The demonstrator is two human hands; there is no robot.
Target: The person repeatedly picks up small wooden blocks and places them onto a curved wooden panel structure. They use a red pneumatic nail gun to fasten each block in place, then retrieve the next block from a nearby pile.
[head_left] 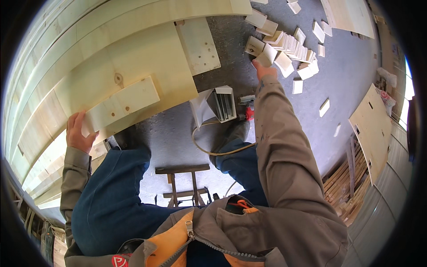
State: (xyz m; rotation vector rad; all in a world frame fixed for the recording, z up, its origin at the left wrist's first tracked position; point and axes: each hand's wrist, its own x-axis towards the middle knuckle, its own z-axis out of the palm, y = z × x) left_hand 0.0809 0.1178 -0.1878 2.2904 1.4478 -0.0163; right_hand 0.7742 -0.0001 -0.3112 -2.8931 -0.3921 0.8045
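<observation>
My left hand (80, 133) grips the near left end of a short pale board (121, 105), thumb below and fingers over its edge. That board lies on a large sheet of plywood (147, 58) with a knot in it. My right arm reaches forward to a pile of small wooden blocks (291, 46) on the floor. There my right hand (265, 72) is closed on one flat wooden block (266, 55) at the near left side of the pile; part of its fingers is hidden.
An open white box (227, 104) with dark strips stands between my feet and the plywood. Beside it lies a metal tool with a red part (249, 113); a yellowish hose (195, 141) curves nearby. A wooden stool (182, 170) is beneath me. Plywood (371, 133) leans at right over wood strips (342, 187).
</observation>
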